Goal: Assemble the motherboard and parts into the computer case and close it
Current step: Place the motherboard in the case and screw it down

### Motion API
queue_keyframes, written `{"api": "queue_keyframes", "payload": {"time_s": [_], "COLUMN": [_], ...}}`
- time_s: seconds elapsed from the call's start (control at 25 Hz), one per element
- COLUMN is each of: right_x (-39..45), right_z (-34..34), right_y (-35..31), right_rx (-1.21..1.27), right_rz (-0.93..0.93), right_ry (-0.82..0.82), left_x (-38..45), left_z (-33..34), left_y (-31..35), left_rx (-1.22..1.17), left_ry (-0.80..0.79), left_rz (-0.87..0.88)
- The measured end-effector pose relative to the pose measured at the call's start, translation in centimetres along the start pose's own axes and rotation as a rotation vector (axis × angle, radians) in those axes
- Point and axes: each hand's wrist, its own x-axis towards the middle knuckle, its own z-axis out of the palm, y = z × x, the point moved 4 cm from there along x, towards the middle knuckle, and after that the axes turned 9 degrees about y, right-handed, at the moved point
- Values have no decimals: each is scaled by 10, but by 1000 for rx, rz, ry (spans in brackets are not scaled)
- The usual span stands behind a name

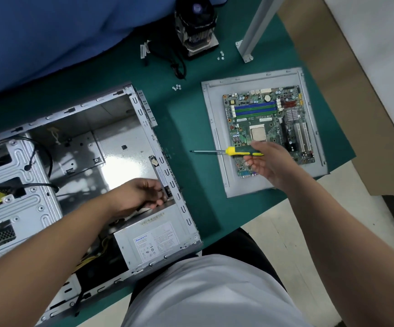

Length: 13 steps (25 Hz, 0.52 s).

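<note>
Two bare hands are at work over the green mat-covered table (pixel 186 119). Our left hand (pixel 141 193) reaches inside the open grey sheet-metal computer case (pixel 111 128), which lies on its side at the left of the table; the fingers curl round a thin grey metal plate (pixel 159 172) that stands against the inside of the case's right-hand wall, just above the grey boxed power supply with a white label (pixel 154 244). Our right hand (pixel 269 161) hovers over the near edge of the green motherboard with blue and green memory slots (pixel 270 123), its fingers loosely spread; the yellow and dark green handled screwdriver (pixel 229 151) lies at the fingertips, shaft pointing left towards the case, and we cannot tell whether the fingers actually hold it or only touch it. The motherboard lies flat on the grey metal side panel (pixel 217 128), well apart from the case, to its right. Behind, near the table's far edge, stands a black fan cooler with a finned metal heat sink (pixel 197 27), with black cables (pixel 177 64) trailing from it. Small silver screws lie in two groups: one (pixel 176 87) between the case and the cooler, another (pixel 221 55) just right of the cooler, beside the foot of a pale metal post (pixel 256 27).
</note>
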Motion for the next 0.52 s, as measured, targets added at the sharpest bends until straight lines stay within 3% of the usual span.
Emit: {"api": "queue_keyframes", "payload": {"time_s": [0.16,0.4,0.52], "right_x": [-9,-1,1], "right_z": [29,90,108], "right_y": [-4,-5,-4], "right_rx": [16,-115,-449], "right_rz": [-82,-212,-289], "right_ry": [22,257,317], "left_x": [-18,-54,-74], "left_z": [-4,-12,-12], "left_y": [9,10,7], "left_rx": [115,-135,-253], "left_ry": [89,235,245], "left_rz": [43,17,-7]}}
